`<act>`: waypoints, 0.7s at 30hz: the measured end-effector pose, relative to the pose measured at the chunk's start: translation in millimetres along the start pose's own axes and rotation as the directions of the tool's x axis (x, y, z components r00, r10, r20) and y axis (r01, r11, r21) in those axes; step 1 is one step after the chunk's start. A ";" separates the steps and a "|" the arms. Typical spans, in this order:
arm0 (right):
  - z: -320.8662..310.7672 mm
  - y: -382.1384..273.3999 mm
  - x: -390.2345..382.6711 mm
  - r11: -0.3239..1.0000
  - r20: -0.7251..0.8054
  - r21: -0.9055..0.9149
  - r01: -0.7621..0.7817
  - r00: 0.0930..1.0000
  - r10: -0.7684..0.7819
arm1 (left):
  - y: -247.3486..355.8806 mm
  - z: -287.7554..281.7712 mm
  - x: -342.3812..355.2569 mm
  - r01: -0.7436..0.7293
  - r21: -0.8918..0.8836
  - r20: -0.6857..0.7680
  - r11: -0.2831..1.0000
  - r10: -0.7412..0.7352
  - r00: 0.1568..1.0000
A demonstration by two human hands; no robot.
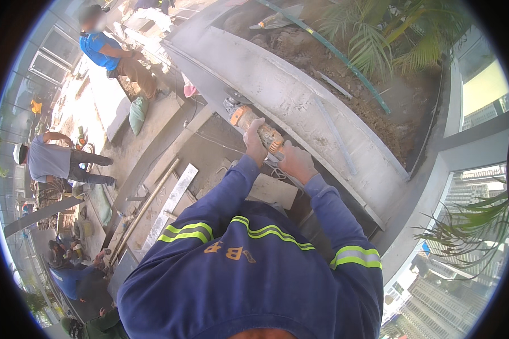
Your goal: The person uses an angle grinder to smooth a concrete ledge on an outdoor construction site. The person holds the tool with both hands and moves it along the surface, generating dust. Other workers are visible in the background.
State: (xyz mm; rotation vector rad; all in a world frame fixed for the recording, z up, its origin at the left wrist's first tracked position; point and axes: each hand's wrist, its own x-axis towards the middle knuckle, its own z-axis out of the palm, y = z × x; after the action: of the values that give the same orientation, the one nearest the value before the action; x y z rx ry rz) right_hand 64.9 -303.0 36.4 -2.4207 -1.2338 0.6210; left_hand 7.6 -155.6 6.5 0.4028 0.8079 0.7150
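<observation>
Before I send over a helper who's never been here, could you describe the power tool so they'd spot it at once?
Find the long pale ledge bordering the soil bed. Along its near side, the left hand and right hand, coming from navy sleeves, grip a power tool. Its dusty orange colouring sets it apart from the whitish ledge and the plain pale slab nearby.

Orange power tool [271, 138], navy sleeves [338, 212] banded lime and silver, pale grey ledge [291, 93]; green palm fronds [373, 38]
</observation>
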 end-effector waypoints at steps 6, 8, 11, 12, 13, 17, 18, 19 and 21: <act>5.4 -39.5 -2.6 0.994 -0.018 0.049 0.102 0.995 -0.102 | 48.5 -14.8 -11.5 -0.060 -0.031 0.018 0.998 0.061 0.998; 1.6 -67.3 -8.3 0.979 -0.028 0.057 0.197 0.980 -0.196 | 76.4 -27.5 -23.9 -0.042 -0.014 0.032 0.999 0.042 0.999; -22.4 -88.5 -18.8 0.971 0.084 0.108 0.213 0.971 -0.222 | 105.0 -35.7 -45.3 -0.101 -0.009 0.065 0.995 0.101 0.993; -24.0 -80.7 -21.2 0.919 0.101 0.337 0.207 0.962 -0.254 | 109.4 -35.5 -50.7 -0.130 -0.005 0.070 0.991 0.130 0.989; -24.8 -63.3 -22.6 0.827 0.143 0.541 0.156 0.951 -0.273 | 113.7 -32.3 -59.1 -0.140 0.002 0.064 0.990 0.139 0.988; 24.3 14.7 9.4 0.786 0.340 0.606 -0.122 0.933 -0.117 | 132.3 -21.4 -92.4 -0.123 -0.025 0.088 0.992 0.125 0.988; 44.5 32.5 22.2 0.841 0.352 0.519 -0.156 0.935 -0.043 | 134.8 -21.9 -94.4 -0.125 -0.045 0.105 0.991 0.130 0.986; 77.1 61.6 29.8 0.774 0.388 0.614 -0.156 0.913 -0.123 | 134.9 -20.4 -97.1 -0.111 -0.056 0.138 0.992 0.118 0.983; 130.1 110.1 27.1 0.586 0.411 0.786 -0.198 0.875 -0.256 | 133.0 -10.5 -107.3 -0.112 -0.033 0.181 0.993 0.116 0.977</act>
State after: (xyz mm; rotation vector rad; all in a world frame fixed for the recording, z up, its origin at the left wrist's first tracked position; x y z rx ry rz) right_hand 83.8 -327.8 -133.3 -1.4657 -0.8247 1.4836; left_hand -108.0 -138.5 131.5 0.4902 0.6063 0.7806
